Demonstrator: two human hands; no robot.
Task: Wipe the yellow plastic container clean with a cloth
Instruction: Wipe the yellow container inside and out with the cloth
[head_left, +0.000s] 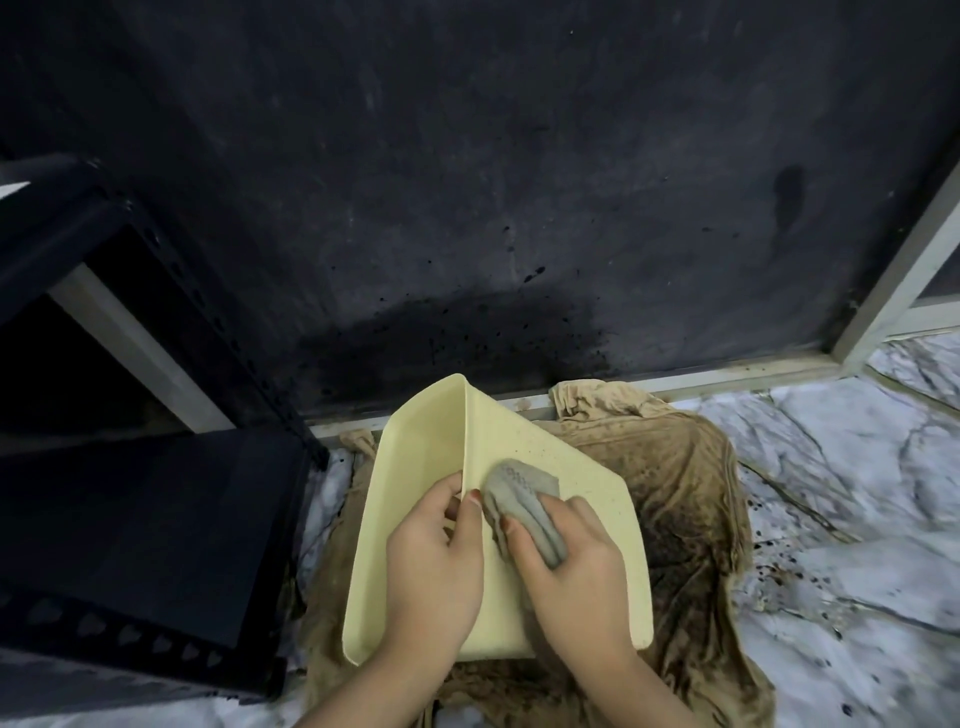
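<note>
On the marble-patterned floor (810, 467), near the foot of a dark wall (467, 182), a brown cloth (685, 467) is lying spread out and stained with dark specks. Over it, a pale yellow container (415, 447) is being held tipped on its side, so that one flat outer wall is facing up and its open mouth is facing left. Whether it is resting on the brown cloth or hanging just above it cannot be told.

The left hand (436, 561) is gripping the container by its upper edge, the thumb lying on the outside and the fingers curling over the rim into the opening. The right hand (571, 566) is clutching a bunched grey rag (524, 499) and pressing it against the upturned wall, just beside the left thumb. The two hands are working close together, almost touching at the thumbs.

Small dark specks are showing on the yellow wall above the rag. A black metal rack (145, 499) is standing to the left, its corner post just beside the brown cloth. A pale frame (893, 291) is running along the base of the wall and up the right side, and dark spatter is dotting the floor on the right.
</note>
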